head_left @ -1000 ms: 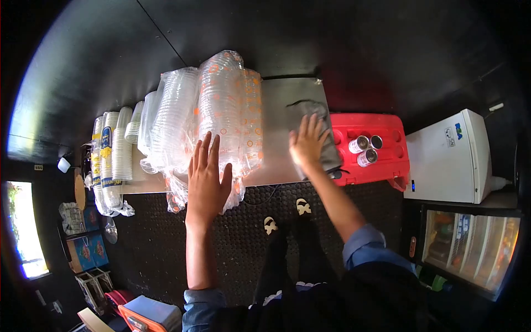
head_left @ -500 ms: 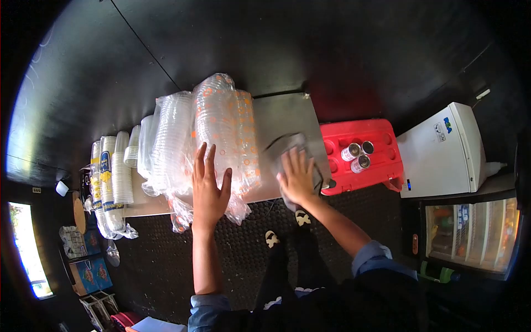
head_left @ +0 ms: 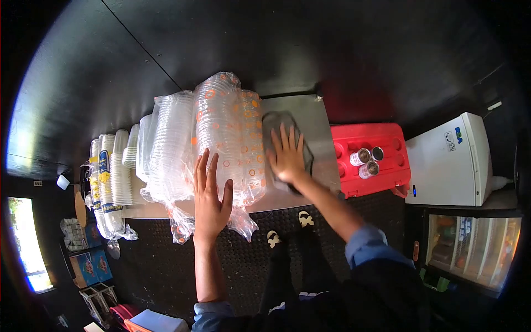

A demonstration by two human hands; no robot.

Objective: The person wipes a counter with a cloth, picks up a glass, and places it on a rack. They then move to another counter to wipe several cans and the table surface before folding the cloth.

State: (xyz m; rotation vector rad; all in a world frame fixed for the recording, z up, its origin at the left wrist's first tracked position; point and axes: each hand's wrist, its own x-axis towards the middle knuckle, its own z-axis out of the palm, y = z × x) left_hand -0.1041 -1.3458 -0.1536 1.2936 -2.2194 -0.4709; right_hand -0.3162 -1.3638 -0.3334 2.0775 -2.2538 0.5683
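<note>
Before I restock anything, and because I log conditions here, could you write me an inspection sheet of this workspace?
Surface: grey metal counter, bare along its right edge.
Job's things: dark grey, limp fabric piece on the counter.
Clutter: bagged stacks of clear plastic cups crowd the left; three small metal cans stand on the red plastic case.
Hands: right hand spread over the fabric; left hand open before the bags, contact unclear.
Cables: none clearly seen.
Surroundings: black textured floor; white boxy appliance above a glass-front cooler.
</note>
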